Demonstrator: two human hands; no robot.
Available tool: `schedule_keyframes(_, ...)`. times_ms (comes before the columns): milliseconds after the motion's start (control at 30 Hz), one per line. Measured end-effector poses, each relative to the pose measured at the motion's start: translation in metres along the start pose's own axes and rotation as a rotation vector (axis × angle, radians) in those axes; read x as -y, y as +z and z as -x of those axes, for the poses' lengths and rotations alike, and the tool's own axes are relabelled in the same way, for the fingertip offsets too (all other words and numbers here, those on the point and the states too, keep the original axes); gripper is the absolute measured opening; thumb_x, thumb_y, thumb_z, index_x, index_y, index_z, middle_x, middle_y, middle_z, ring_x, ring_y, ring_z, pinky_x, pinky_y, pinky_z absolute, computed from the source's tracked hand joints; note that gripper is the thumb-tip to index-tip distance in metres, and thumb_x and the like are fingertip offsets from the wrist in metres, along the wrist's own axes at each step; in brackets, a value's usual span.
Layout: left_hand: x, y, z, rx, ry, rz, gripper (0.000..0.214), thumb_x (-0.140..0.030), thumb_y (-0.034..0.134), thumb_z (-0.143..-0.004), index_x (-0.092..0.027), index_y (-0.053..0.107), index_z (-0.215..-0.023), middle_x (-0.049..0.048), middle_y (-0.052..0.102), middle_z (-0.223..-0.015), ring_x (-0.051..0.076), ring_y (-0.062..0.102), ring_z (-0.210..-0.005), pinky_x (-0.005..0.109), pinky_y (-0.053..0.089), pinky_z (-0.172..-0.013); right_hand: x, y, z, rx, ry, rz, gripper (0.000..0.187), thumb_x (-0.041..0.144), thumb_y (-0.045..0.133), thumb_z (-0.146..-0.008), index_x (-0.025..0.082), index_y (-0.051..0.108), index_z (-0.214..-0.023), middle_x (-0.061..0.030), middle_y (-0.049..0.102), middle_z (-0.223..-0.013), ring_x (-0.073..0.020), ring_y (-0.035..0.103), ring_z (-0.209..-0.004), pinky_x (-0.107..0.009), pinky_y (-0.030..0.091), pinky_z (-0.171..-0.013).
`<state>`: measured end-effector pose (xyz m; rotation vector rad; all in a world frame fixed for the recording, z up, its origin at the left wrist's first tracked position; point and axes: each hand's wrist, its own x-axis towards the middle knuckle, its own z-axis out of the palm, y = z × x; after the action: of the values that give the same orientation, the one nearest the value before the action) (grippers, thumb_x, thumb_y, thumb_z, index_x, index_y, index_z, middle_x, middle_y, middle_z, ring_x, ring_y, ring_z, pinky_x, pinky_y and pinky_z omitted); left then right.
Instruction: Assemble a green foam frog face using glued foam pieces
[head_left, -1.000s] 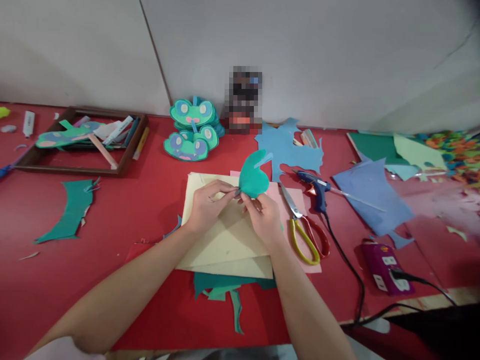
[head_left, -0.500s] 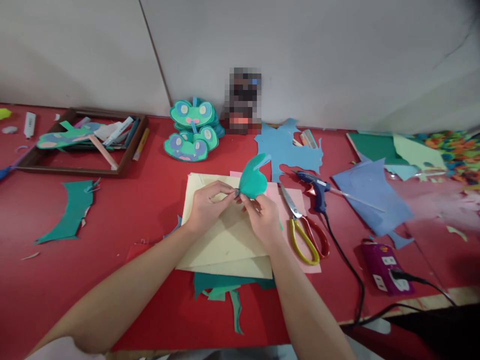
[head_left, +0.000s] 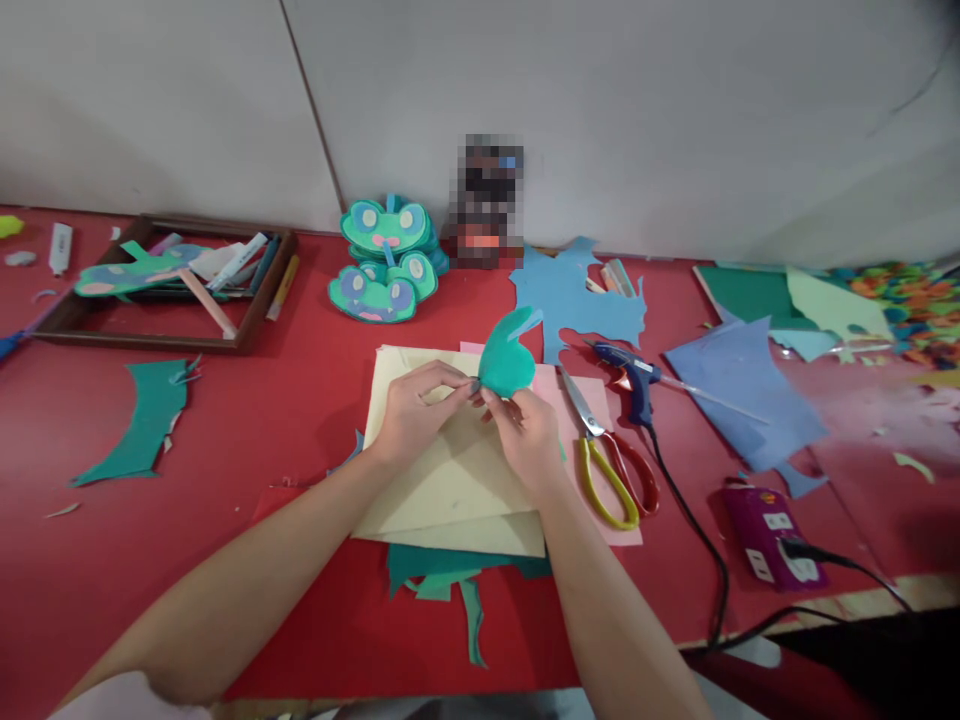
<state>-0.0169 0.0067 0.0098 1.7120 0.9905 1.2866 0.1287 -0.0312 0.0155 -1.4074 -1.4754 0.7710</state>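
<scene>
Above a stack of cream sheets [head_left: 442, 490], both my hands are closed on a green felt cutout [head_left: 506, 358] with rounded lobes and a light-blue strip at its top. My left hand [head_left: 424, 405] pinches the cutout's left tip, where something small and dark shows between thumb and finger. Thumb and fingers of my right hand [head_left: 529, 430] grip its lower edge. Scissors [head_left: 596, 440] with one yellow and one red handle lie just right of my right hand, on pink sheets [head_left: 611, 535]. A blue glue gun [head_left: 637, 375] rests beyond them.
Finished green frog-like faces [head_left: 375, 292] are piled near the wall. A brown frame tray [head_left: 150, 342] holds markers at left. Blue felt [head_left: 577, 300], a purple sheet [head_left: 742, 390] and a purple power socket [head_left: 772, 535] with a black cord lie right. Green scraps [head_left: 471, 620] stick out below the stack.
Hardly anything differs. Both hands keep the same pinch on the green cutout, with only a very slight shift of the fingers at its left tip.
</scene>
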Motion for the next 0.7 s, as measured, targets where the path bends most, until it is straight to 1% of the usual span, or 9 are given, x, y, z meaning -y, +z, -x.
schedule_keyframes(133,-0.001,0.000,0.001,-0.018,0.009,-0.032,0.008,-0.024,0.061,-0.078,-0.020,0.066,-0.073,0.0023,0.066,-0.076,0.013,0.062,-0.071,0.028,0.050,-0.069,0.002,0.000,0.000,0.011,0.015,0.003,0.021,0.033,0.051,-0.086,0.020,0.060,-0.072,-0.0028,0.065,-0.070,-0.0144,0.061,-0.059,-0.026,0.049,-0.057)
schedule_keyframes(233,-0.001,0.001,0.001,-0.028,0.005,-0.025,0.008,-0.024,0.062,-0.077,-0.019,0.066,-0.071,0.0022,0.066,-0.074,0.013,0.061,-0.070,0.027,0.050,-0.068,0.003,0.001,-0.001,0.012,0.040,-0.047,0.020,0.033,0.053,-0.085,0.020,0.062,-0.073,-0.0025,0.066,-0.069,-0.0145,0.062,-0.060,-0.026,0.050,-0.059)
schedule_keyframes(300,0.001,0.001,0.000,-0.040,-0.057,0.034,0.010,-0.027,0.063,-0.077,-0.019,0.066,-0.071,0.0025,0.066,-0.074,0.013,0.061,-0.070,0.027,0.050,-0.067,0.004,0.002,-0.002,0.008,0.096,-0.122,0.019,0.034,0.055,-0.083,0.020,0.063,-0.073,-0.0026,0.067,-0.070,-0.0151,0.062,-0.062,-0.027,0.051,-0.060)
schedule_keyframes(367,0.002,0.002,-0.001,-0.060,-0.166,0.135,0.013,-0.031,0.063,-0.076,-0.019,0.067,-0.074,0.0031,0.067,-0.075,0.013,0.062,-0.070,0.027,0.052,-0.066,0.005,0.002,-0.003,0.014,0.138,-0.218,0.018,0.035,0.056,-0.082,0.020,0.064,-0.074,-0.0031,0.068,-0.073,-0.0155,0.063,-0.065,-0.028,0.052,-0.061)
schedule_keyframes(467,0.004,0.003,-0.004,-0.079,-0.301,0.267,0.018,-0.035,0.065,-0.075,-0.017,0.065,-0.079,0.0026,0.067,-0.073,0.013,0.063,-0.066,0.026,0.053,-0.064,0.007,0.001,-0.004,0.053,0.155,-0.322,0.018,0.034,0.055,-0.082,0.019,0.065,-0.078,-0.0037,0.070,-0.078,-0.0151,0.063,-0.068,-0.028,0.053,-0.062)
schedule_keyframes(633,0.009,0.003,-0.007,-0.077,-0.361,0.434,0.020,-0.039,0.059,-0.079,-0.019,0.056,-0.076,-0.0018,0.061,-0.062,0.010,0.060,-0.055,0.025,0.052,-0.057,0.010,-0.001,-0.003,0.090,0.179,-0.384,0.017,0.033,0.056,-0.082,0.019,0.067,-0.079,-0.0032,0.071,-0.079,-0.0141,0.064,-0.068,-0.027,0.053,-0.061)
schedule_keyframes(700,0.010,0.003,-0.008,-0.061,-0.386,0.448,0.025,-0.042,0.056,-0.081,-0.019,0.052,-0.073,-0.0025,0.059,-0.059,0.010,0.059,-0.052,0.024,0.051,-0.054,0.011,-0.001,-0.003,0.108,0.192,-0.405,0.017,0.033,0.057,-0.081,0.019,0.066,-0.078,-0.0033,0.071,-0.079,-0.0143,0.064,-0.068,-0.028,0.054,-0.061)
